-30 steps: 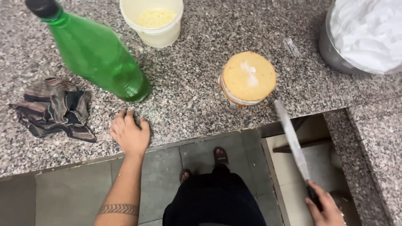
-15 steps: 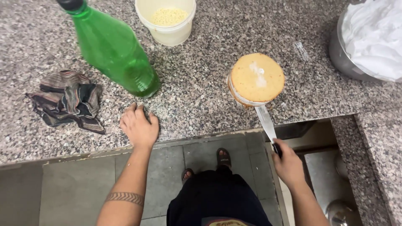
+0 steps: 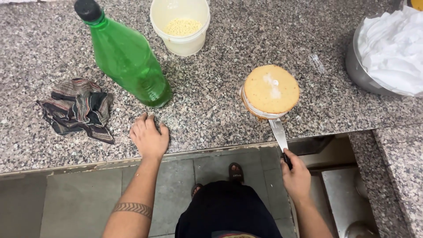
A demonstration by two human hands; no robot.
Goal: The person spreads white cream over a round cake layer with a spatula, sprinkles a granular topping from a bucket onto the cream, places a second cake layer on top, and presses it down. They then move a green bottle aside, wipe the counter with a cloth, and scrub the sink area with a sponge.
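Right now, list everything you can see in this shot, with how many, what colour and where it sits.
bottle: one, green with a black cap, tilted on the counter, upper left
tub: one, pale yellow, holding yellow grains, top centre
cloth: one, striped dark and brown, crumpled at the left
layered cake: one, golden with a white filling band, near the counter's front edge
spatula: one, metal blade with a dark handle, its tip under the cake
metal bowl: one, grey, filled with white cream, right edge
counter: one, speckled grey granite
left hand: flat on the counter beside the bottle's base
right hand: gripping the spatula handle below the counter edge
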